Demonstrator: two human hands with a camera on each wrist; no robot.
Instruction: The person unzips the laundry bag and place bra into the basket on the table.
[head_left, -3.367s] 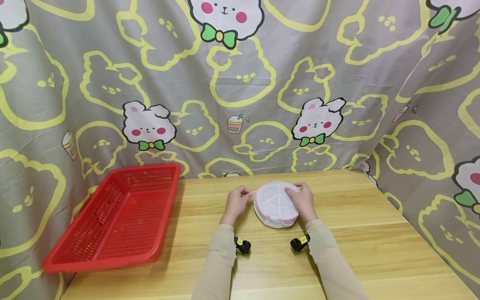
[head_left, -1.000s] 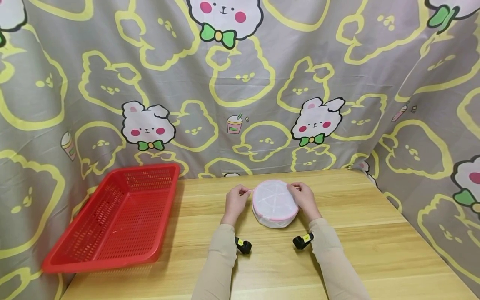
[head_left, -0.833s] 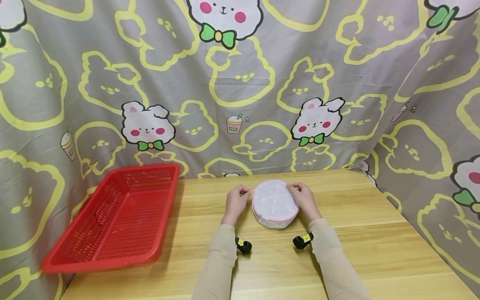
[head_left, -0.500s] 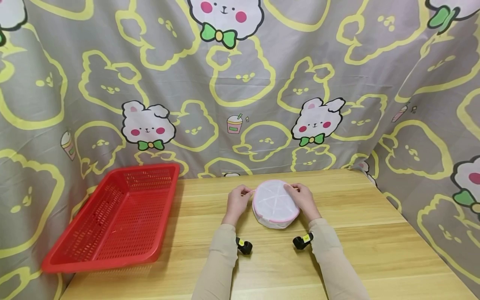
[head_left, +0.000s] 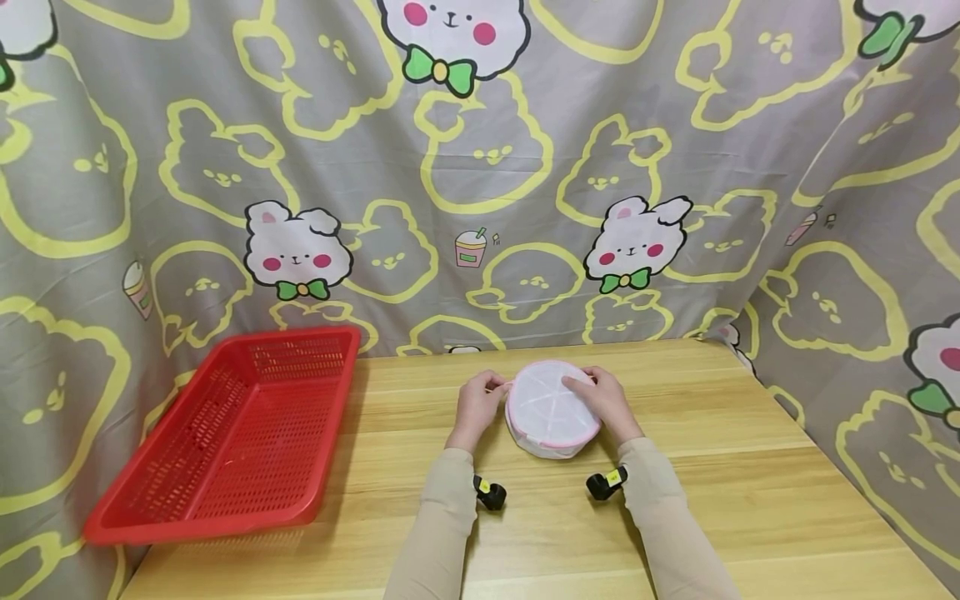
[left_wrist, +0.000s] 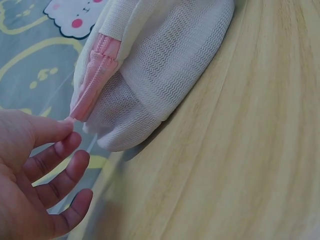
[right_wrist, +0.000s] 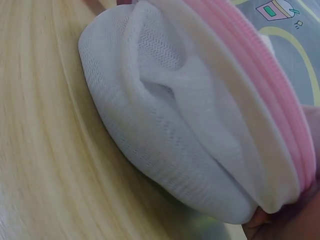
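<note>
A round white mesh laundry bag (head_left: pixel 553 408) with a pink zipper edge sits on the wooden table between both hands. My left hand (head_left: pixel 477 406) pinches the pink end of its zipper at the left side. Thumb and forefinger meet on that tip in the left wrist view, where the pink zipper (left_wrist: pixel 97 77) shows and the other fingers are loosely bent. On the far right side, my right hand (head_left: pixel 604 402) grips the rim with the thumb on the top panel. Its fingers are mostly hidden behind the bag. The mesh side wall (right_wrist: pixel 135 110) is creased inward in the right wrist view.
A red perforated plastic basket (head_left: pixel 330 467) stands at the left of the wooden table (head_left: pixel 750 500). A grey curtain (head_left: pixel 465 325) with cartoon figures hangs behind the table and along its sides. Small black cameras (head_left: pixel 491 496) are strapped to both wrists.
Over the last seconds the bag has turned and shifted slightly, and the front gap below its pink edge has narrowed. The right thumb has slid a little further onto the top. Both hands keep their hold.
</note>
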